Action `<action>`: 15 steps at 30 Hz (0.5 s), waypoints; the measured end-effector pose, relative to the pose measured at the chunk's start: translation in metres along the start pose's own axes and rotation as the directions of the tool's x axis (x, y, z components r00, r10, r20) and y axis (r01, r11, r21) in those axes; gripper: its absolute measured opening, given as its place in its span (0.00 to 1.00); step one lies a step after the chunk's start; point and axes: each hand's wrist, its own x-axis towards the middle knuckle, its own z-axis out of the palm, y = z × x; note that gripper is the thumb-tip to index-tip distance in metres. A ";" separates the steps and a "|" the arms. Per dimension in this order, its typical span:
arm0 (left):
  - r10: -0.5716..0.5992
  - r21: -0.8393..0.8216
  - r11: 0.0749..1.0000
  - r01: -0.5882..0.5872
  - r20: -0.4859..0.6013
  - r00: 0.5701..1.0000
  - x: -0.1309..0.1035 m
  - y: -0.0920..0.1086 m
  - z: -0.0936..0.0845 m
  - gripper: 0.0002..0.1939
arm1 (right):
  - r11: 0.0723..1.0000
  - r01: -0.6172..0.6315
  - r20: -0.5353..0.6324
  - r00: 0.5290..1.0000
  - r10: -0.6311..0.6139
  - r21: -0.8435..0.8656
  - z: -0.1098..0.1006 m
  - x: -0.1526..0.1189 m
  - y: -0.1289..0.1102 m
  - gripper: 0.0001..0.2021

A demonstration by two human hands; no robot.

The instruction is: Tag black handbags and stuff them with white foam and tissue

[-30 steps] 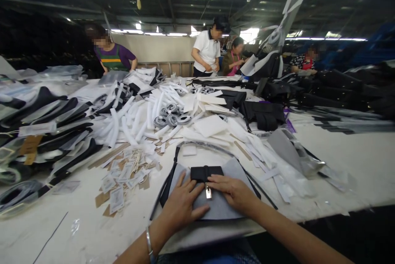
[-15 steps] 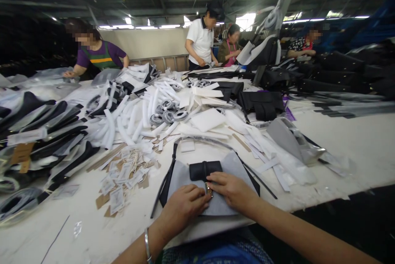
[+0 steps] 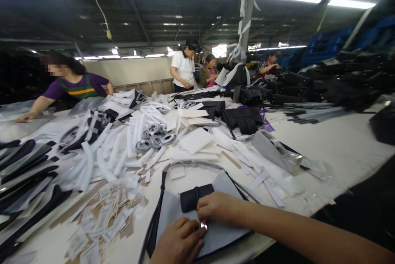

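A handbag (image 3: 224, 184) lies on the table in front of me, its front pale grey and its sides black. A wrapped handle (image 3: 197, 164) arches above it. Across the upper front sits a black rolled piece with a band (image 3: 189, 200). Below it, a shiny metal clasp (image 3: 203, 225) shows between my fingertips. My left hand (image 3: 180, 241) is closed, its fingertips at the clasp from the left. My right hand (image 3: 217, 209) is closed too, fingers curled at the band's lower end just above the clasp. The fingers hide most of the band's end.
Paper tags with strings (image 3: 101, 218) lie left of the bag. Black wrapped pieces (image 3: 27, 186) are stacked farther left. White foam strips (image 3: 108, 153), coiled straps (image 3: 154, 136) and other black bags (image 3: 242, 119) crowd the table behind. Several co-workers, one in white (image 3: 182, 68), are at the far side.
The view has tilted up and turned right, so the bag appears lower. My right hand's fingers have curled in from lying flatter. A co-worker on the left has reached farther left.
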 end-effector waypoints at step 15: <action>0.098 0.063 0.994 -0.093 -0.082 0.992 -0.004 -0.013 0.015 0.14 | 0.915 -0.404 -0.152 0.904 0.400 0.009 -0.045 0.016 0.062 0.15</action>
